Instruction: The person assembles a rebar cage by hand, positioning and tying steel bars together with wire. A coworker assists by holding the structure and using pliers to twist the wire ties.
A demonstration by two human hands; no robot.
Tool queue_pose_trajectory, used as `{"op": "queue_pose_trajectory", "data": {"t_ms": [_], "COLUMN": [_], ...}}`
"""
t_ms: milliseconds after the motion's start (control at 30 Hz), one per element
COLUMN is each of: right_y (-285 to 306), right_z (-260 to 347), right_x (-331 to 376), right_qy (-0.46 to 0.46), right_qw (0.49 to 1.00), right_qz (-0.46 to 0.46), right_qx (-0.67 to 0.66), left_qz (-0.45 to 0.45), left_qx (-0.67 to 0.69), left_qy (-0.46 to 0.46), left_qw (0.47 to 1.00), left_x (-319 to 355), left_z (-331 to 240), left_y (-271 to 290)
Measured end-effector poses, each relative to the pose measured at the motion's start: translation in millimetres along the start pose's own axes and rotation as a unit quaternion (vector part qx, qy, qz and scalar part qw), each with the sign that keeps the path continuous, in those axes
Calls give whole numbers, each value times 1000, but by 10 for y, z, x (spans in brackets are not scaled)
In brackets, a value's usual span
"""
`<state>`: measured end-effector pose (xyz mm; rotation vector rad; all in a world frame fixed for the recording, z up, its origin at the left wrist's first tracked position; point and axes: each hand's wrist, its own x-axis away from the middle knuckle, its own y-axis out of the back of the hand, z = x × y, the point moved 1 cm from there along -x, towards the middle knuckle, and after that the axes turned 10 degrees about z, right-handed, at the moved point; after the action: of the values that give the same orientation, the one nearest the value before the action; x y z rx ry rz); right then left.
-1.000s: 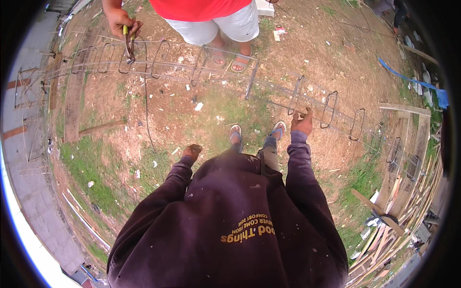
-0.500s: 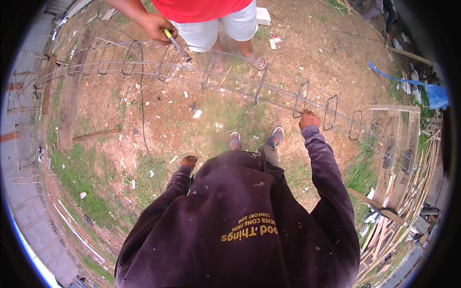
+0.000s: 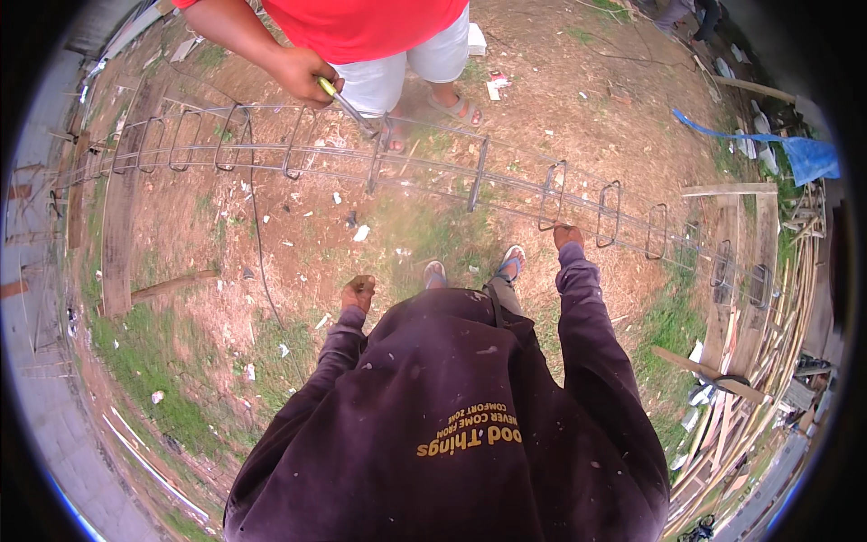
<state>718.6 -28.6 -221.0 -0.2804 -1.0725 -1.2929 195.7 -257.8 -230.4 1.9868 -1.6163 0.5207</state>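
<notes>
A long steel rebar cage (image 3: 424,169) with rectangular stirrups runs from side to side in front of me. My right hand (image 3: 568,237) is closed on the lower edge of a rebar stirrup (image 3: 554,191) right of centre. My left hand (image 3: 358,292) hangs in front of my body, apart from the cage. Its fingers are curled, and I cannot make out whether anything is in them. Across the cage, a co-worker's hand (image 3: 308,76) holds a tool with a yellow-green handle (image 3: 327,88); its dark metal end is beside a stirrup.
The co-worker in a red shirt (image 3: 370,25) stands close on the cage's far side. Wooden planks (image 3: 119,235) lie at left, and a bamboo pile (image 3: 722,452) lies at right. A dark cable (image 3: 256,226) crosses the ground. A blue sheet (image 3: 808,161) is at far right.
My left hand has risen forward, and my right hand has shifted slightly left and down with the stirrup. The co-worker's tool has come down toward a stirrup.
</notes>
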Motion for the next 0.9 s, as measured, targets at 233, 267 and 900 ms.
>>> {"op": "queue_pose_trajectory", "data": {"t_ms": [233, 267, 900], "right_y": [-362, -450, 903], "right_z": [-211, -315, 1068], "right_x": [458, 570, 3153], "right_qy": [-35, -19, 511], "right_qw": [945, 943, 798], "right_qz": [-62, -94, -262], "right_qx": [-320, -318, 182], "left_qz": [-58, -52, 177], "left_qx": [213, 235, -121], "left_qy": [-200, -171, -188], "left_qw": [955, 955, 959], "left_x": [-1052, -1233, 305], "left_z": [-2506, -2778, -3547], "left_y": [-482, -542, -2192]}}
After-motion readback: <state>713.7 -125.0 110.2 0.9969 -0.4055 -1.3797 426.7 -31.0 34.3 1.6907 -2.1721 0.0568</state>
